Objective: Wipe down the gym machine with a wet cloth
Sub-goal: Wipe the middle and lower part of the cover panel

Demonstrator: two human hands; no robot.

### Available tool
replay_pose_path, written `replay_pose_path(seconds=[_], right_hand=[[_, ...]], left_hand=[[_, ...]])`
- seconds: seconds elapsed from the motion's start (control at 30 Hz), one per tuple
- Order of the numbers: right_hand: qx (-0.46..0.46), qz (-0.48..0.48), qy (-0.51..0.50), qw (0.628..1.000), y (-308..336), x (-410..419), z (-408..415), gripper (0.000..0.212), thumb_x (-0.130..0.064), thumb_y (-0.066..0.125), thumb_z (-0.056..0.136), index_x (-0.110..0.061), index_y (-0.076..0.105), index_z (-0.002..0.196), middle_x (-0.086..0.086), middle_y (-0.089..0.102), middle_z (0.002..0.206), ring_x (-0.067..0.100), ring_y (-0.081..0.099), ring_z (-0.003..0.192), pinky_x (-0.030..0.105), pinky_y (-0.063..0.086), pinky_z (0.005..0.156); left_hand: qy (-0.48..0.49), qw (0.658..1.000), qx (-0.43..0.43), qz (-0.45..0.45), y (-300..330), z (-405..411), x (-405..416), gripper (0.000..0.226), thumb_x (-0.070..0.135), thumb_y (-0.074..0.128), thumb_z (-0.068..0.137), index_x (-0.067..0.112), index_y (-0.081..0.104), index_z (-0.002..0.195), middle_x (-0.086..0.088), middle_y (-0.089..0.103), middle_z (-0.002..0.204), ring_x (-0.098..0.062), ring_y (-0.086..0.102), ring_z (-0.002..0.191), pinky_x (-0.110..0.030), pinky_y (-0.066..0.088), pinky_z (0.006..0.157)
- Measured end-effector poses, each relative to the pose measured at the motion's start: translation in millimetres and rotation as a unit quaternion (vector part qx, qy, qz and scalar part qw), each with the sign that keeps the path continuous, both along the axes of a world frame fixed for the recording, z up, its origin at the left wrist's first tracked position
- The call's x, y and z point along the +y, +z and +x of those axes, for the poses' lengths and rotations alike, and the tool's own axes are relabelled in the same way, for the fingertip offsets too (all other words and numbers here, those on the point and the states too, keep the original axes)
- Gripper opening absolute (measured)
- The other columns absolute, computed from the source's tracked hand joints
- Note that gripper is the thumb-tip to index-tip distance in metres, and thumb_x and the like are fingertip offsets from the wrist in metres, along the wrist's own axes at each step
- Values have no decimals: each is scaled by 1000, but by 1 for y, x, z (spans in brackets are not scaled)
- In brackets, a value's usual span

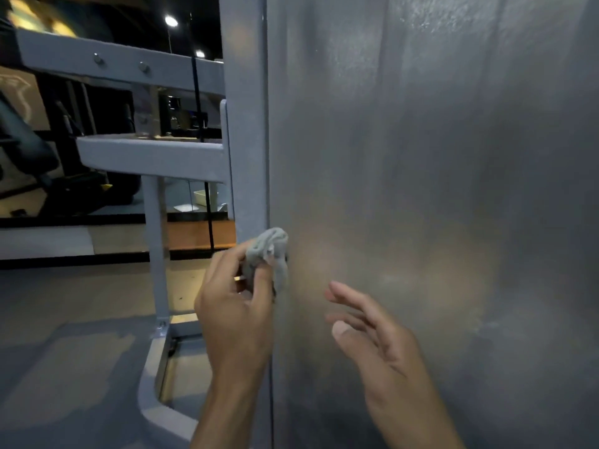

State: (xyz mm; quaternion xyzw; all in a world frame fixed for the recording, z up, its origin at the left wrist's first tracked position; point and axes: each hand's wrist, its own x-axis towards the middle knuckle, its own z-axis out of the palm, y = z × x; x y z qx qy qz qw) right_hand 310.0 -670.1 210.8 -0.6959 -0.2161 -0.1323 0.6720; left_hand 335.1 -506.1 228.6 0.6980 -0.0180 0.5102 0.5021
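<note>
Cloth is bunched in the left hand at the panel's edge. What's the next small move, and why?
Probably sweep the grey cloth rightward across the metal panel. The left hand grips it balled up at the seam beside the grey frame post, the panel looks smudged and streaky, and the right hand is open, holding nothing.

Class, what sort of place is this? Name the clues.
Probably a gym: a grey bolted steel frame, a black cable running down through it, and a broad metal panel being wiped with a cloth.
</note>
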Motion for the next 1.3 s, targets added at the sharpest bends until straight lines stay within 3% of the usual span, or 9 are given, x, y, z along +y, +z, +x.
replay_pose_path(seconds=[0.2, 0.33, 0.47, 0.57, 0.7, 0.8, 0.9, 1.17, 1.3], right_hand=[[6, 2, -54, 999, -3, -29, -4, 35, -51, 63, 75, -52, 69, 110, -15, 73, 115, 19, 73, 92, 32, 57, 79], [28, 78, -89, 993, -5, -47, 1, 27, -28, 61, 78, -25, 74, 101, -9, 77, 100, 19, 74, 74, 21, 53, 61], [21, 91, -106, 990, -2, -53, -1, 26, -27, 60, 79, -23, 73, 100, -5, 76, 96, 19, 73, 71, 21, 52, 59], [22, 85, -112, 990, -3, -56, 0, 16, -24, 65, 84, -25, 74, 97, -6, 76, 97, 19, 73, 72, 21, 52, 59], [35, 93, -125, 987, -4, -67, 4, 26, 2, 60, 97, -20, 72, 100, -7, 77, 98, 15, 72, 68, 20, 51, 57], [36, 98, -138, 985, -3, -79, 3, 25, 4, 57, 97, -16, 70, 100, -8, 78, 95, 13, 70, 66, 18, 50, 55], [28, 96, -155, 983, -3, -89, -1, 24, 3, 56, 97, -17, 70, 100, -9, 78, 94, 13, 70, 66, 18, 51, 57], [-13, 91, -198, 976, 1, -110, -7, 26, 2, 56, 98, -20, 69, 101, -3, 77, 95, 13, 69, 63, 19, 51, 59], [-26, 96, -208, 973, 3, -118, -10, 27, 3, 54, 98, -20, 68, 102, -1, 75, 93, 12, 68, 62, 19, 50, 59]], left_hand=[[76, 995, -2, 60, 8, 8, -4, 21, 13, 73, 93, 19, 75, 113, 7, 62, 100, -6, 60, 80, -15, 47, 68], [59, 997, -3, 59, 3, 11, -31, 23, 13, 72, 92, 17, 75, 114, 7, 63, 99, -8, 61, 79, -22, 51, 68], [22, 1000, -7, 10, 0, 9, -62, 22, 11, 70, 92, 21, 74, 112, 11, 62, 98, -10, 64, 81, -26, 55, 67], [-8, 998, -7, 61, -2, 5, -76, 24, 8, 73, 90, 20, 74, 111, 9, 62, 98, -11, 64, 82, -21, 53, 67], [34, 997, -8, 71, -4, 9, -55, 24, 6, 74, 87, 15, 73, 110, 6, 63, 100, -1, 61, 85, -9, 48, 68], [58, 998, -2, 10, -6, 16, -42, 22, 6, 72, 90, 17, 71, 109, 7, 61, 101, -7, 61, 84, -21, 52, 66], [50, 999, -13, 5, -5, 14, -67, 23, 5, 71, 90, 16, 69, 110, 6, 61, 102, -6, 60, 83, -10, 47, 68], [-104, 987, -21, 121, -5, -2, -138, 32, 1, 78, 84, 19, 72, 109, 9, 63, 99, -6, 62, 83, -19, 51, 69], [-26, 999, -12, 35, -1, 6, -103, 21, 15, 76, 88, 26, 66, 103, 9, 63, 98, -5, 62, 83, -12, 49, 65]])
